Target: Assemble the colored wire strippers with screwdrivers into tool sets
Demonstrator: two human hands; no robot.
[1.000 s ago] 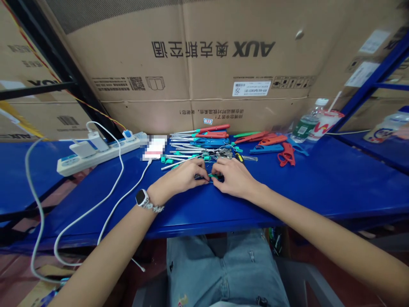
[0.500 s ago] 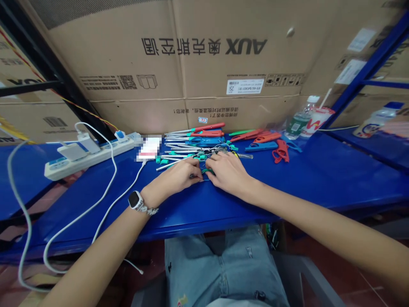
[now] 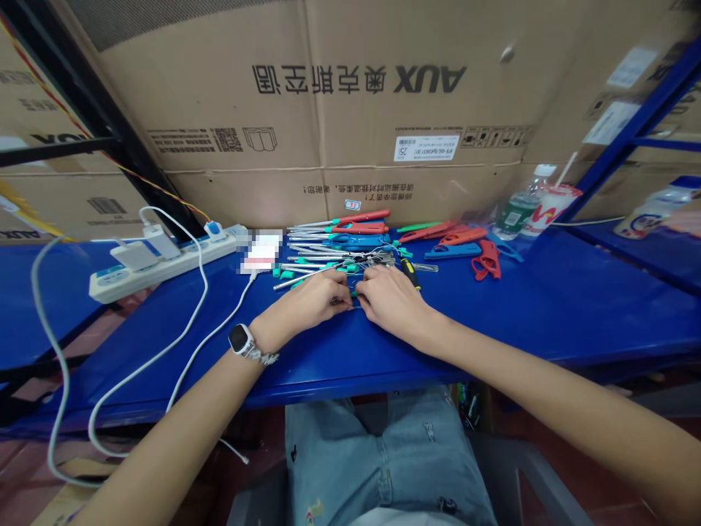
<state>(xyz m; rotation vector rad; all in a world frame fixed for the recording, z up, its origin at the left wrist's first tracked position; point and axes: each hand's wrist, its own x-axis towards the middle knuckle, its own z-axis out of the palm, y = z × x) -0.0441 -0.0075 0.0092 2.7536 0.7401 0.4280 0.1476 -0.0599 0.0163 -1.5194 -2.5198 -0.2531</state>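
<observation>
With the yellow-and-black handle of a tool [image 3: 409,272] as the landmark, the small green piece [image 3: 354,294] lies to its left and a little nearer the person, in the narrow gap between the two hands. The left hand [image 3: 320,296] is on the gap's left side, its fingers curled inward; the right hand [image 3: 391,299] is on the other side, between the piece and the handle, with its fingers bent down. The hands are close together, fingertips almost meeting, and neither looks clearly nearer the piece. Fingers hide most of it, so whether either hand is clamped on it, and which way its long axis points, I cannot tell. A thin light-blue strip [image 3: 357,307] shows just on the person's side of the piece, and what is visible of it runs sideways, from one hand towards the other. Left of the handle and beyond the left hand, a slim silver metal rod [image 3: 296,281] slants, its bare end out to the left. Wires and small metal parts [image 3: 377,258] sit just left of the handle, while the red plastic casing [image 3: 486,261] is well off to its right on the blue desk [image 3: 520,314].
</observation>
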